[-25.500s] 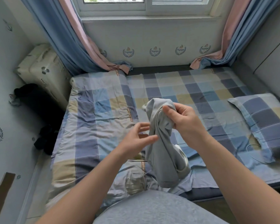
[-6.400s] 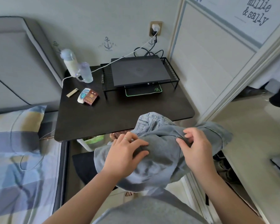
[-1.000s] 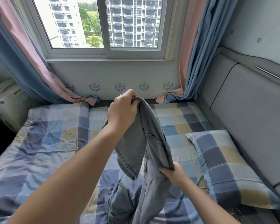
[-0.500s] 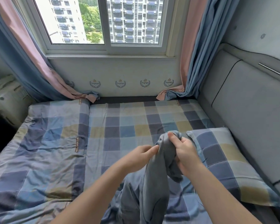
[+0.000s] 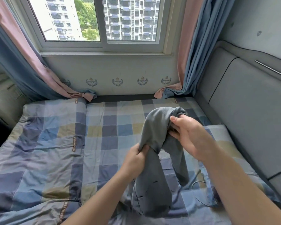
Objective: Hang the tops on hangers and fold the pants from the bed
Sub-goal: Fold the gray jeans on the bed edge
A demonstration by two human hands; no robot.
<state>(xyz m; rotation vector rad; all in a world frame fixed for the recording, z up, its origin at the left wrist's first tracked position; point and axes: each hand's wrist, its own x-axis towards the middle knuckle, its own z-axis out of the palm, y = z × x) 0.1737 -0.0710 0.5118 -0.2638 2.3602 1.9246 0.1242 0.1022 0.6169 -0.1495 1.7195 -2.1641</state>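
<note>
A bed with a blue and yellow checked cover [image 5: 104, 135] is standing under one window [image 5: 102, 21] with two pink-and-blue curtains [image 5: 23, 54], and an arm is partly hiding its one checked pillow [image 5: 221, 133]. One pair of grey-blue fabric pants [image 5: 154, 176] is hanging over the bed, the left hand [image 5: 135, 158] pinching a fold and the right hand [image 5: 188, 135] gripping the bunched top.

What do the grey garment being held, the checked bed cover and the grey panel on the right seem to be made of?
The grey garment: soft matte woven cloth, perhaps light denim; fine ribbed texture shows, and it hangs limp. The checked bed cover: thin cotton-like fabric, faint sheen, many creases. The grey panel: padded upholstery, fabric or faux leather, smooth with dark piped seams.
</note>
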